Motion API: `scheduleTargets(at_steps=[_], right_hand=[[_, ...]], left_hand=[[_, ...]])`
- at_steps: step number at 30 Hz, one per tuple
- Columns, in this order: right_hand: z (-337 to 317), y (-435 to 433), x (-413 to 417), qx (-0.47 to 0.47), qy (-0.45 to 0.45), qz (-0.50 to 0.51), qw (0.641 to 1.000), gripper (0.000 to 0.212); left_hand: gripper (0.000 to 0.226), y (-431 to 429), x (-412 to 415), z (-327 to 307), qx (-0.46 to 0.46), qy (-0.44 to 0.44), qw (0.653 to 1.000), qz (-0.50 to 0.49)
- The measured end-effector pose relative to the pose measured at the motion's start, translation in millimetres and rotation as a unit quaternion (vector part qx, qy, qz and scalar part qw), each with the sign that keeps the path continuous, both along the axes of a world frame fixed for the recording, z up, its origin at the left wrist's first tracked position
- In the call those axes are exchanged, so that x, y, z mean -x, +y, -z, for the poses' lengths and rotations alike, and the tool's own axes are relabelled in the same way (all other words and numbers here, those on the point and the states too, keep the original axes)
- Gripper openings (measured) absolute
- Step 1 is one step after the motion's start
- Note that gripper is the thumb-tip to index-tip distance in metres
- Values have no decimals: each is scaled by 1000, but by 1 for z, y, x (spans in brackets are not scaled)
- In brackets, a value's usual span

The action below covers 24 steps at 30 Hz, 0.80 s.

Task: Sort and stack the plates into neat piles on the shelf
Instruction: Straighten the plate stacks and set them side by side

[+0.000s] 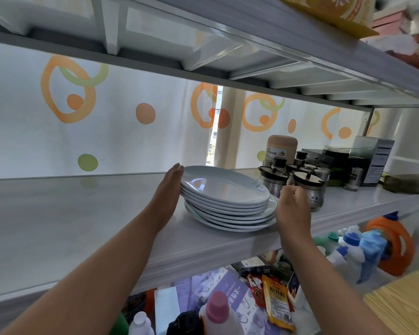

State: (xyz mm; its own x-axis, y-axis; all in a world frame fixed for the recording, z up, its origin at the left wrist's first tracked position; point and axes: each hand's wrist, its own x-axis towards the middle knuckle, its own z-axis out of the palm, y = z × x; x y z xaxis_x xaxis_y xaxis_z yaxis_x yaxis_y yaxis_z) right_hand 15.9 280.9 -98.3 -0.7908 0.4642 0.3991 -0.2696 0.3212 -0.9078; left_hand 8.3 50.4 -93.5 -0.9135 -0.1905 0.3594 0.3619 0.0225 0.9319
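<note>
Head view: plate stack [228, 204] sitting near front edge of shelf [58, 213], upper plates shifted left of lower ones, lowest plates mostly hiding under those above. Left hand [166, 197] lying flat, fingers straight, pressing stack's left side. Right hand [292, 206] curling half closed at stack's right rim, fingertips hiding behind knuckles, contact hard to judge. Seasoning jars [298, 184] crowding just beside right hand. Left stretch of shelf lying bare. Bottles [353, 252] below partly cut off.

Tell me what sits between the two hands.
Head view: the stack of white round plates sits between the left hand and right hand.
</note>
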Motion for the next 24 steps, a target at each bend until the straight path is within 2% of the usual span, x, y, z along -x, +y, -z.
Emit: scheduleTargets(at_steps=[8, 11, 17, 20, 24], right_hand=[[6, -5, -1, 23, 2, 28, 999, 20], [7, -9, 1, 34, -3, 13, 999, 23], [12, -10, 4, 62, -22, -35, 997, 44], [13, -6, 5, 84, -31, -46, 995, 43], [12, -9, 4, 75, -39, -63, 994, 33]], left_hand=[[51, 0, 1, 1, 50, -14, 998, 24], [38, 2, -2, 1, 46, -30, 997, 49], [44, 5, -2, 1, 109, -39, 991, 74], [47, 6, -2, 1, 134, -32, 989, 54], [36, 3, -1, 3, 136, -29, 989, 54]])
